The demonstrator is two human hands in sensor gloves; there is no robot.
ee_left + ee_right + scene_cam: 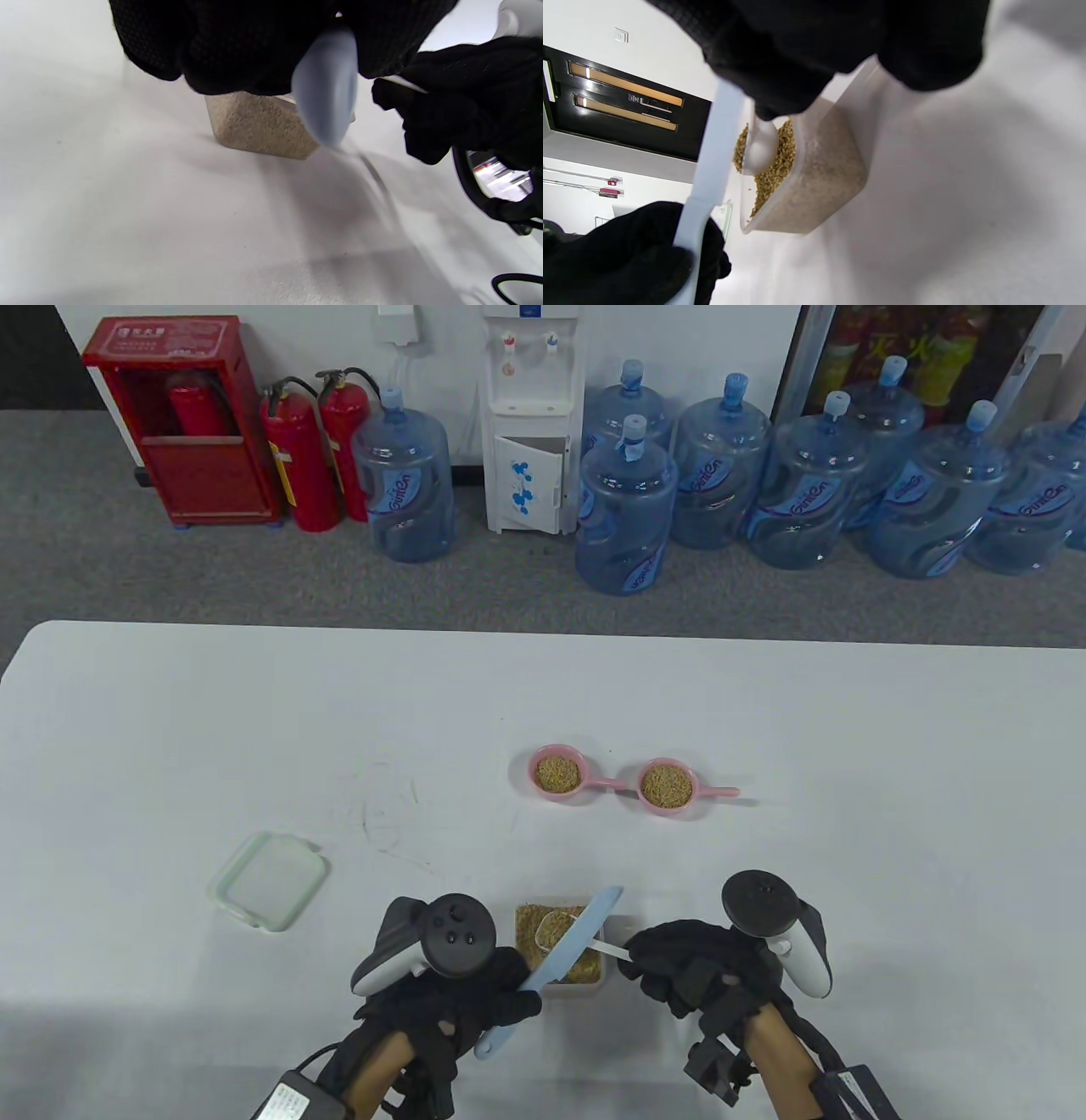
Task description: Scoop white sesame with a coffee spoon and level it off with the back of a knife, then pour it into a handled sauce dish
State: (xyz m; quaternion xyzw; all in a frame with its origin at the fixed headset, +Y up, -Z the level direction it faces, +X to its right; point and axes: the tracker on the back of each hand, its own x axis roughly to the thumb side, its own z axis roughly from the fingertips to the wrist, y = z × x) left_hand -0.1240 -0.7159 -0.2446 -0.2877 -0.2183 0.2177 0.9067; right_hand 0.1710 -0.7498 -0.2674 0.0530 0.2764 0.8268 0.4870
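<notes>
Knife laid over spoon above the sesame box.

Table view: left hand (458, 1001) curled round blue knife (570, 946); right hand (687, 971) pinching white spoon (551, 925) over sesame box (594, 976) on counter (170, 729); two pink dishes (556, 772) farther back. Left wrist view: fingers wrapped round knife (326, 106), box (258, 125) behind. Right wrist view: spoon (761, 146) dipped in sesame (780, 156).

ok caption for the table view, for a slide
Left hand draws a blue knife across the spoon held by the right hand over the sesame box.
</notes>
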